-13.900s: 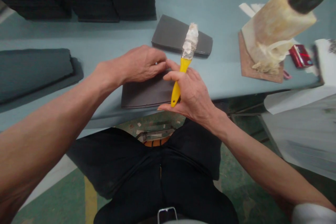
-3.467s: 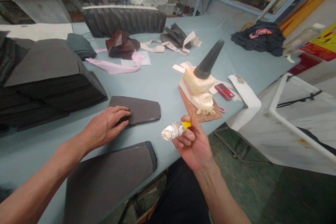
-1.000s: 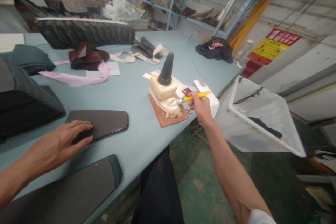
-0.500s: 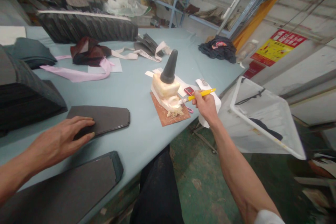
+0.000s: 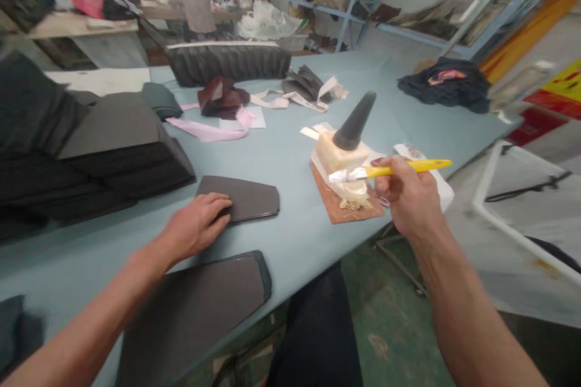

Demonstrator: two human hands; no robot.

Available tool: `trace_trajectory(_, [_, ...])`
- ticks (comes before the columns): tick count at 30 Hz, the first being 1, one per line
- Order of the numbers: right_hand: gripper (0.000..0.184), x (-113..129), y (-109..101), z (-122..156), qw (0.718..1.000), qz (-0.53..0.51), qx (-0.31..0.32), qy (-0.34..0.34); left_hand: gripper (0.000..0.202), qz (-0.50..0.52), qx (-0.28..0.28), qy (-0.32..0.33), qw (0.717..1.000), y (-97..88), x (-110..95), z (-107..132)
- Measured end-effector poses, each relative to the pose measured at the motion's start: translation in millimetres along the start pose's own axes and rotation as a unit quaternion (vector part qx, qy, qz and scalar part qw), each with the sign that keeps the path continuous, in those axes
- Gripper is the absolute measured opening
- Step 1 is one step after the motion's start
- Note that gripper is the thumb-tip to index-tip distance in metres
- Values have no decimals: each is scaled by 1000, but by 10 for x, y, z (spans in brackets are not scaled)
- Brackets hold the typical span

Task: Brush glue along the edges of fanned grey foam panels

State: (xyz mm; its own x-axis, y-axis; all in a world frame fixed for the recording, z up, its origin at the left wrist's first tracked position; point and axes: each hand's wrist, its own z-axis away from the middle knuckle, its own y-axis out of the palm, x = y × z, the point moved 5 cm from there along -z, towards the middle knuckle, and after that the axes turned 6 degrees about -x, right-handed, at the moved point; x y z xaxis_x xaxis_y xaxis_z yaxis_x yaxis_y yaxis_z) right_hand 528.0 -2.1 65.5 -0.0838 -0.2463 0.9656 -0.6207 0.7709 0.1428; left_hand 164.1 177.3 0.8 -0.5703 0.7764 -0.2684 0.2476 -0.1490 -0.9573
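My right hand [image 5: 411, 193] grips a yellow-handled paintbrush [image 5: 426, 165], its whitened bristles pointing left in front of a pale glue container [image 5: 333, 154]. A dark cone [image 5: 357, 122] stands tilted on that container, which rests on a brown board [image 5: 327, 205] with crusted residue at its front. With fingers stretched out, my left hand [image 5: 200, 221] lies on the left part of a dark grey tapered panel [image 5: 254, 198]. Closer to me, a larger dark panel [image 5: 195, 308] with a darker edge strip lies partly under my left forearm.
Stacked dark panels [image 5: 122, 133] stand at the left. Behind lie pink ribbon [image 5: 213, 129], maroon cloth [image 5: 222, 97] and a long row of dark pieces [image 5: 231, 63]. Black cloth [image 5: 445, 84] sits at the far right; a white bin [image 5: 521, 205] stands beside the table. Another person is in the background.
The brush has lifted away from the container's front opening and shifted left across it. My left hand stays on the tapered panel. The whole view has swung left.
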Motion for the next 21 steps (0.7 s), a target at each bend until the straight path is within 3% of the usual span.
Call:
trace_trajectory(6, [45, -292, 941, 350, 988, -99, 65, 98, 43, -11, 2, -3, 1000, -12, -68, 40])
trace_trajectory(11, [48, -567, 1543, 440, 974, -137, 98, 154, 40, -11, 6, 2, 1000, -30, -151, 61])
trace_trajectory(16, [49, -777, 1955, 364, 960, -148, 144, 189, 40, 0, 22, 12, 1000, -51, -178, 44])
trace_trajectory(21, [47, -860, 2185, 251, 954, -111, 213, 180, 42, 58, 37, 31, 997, -142, -13, -1])
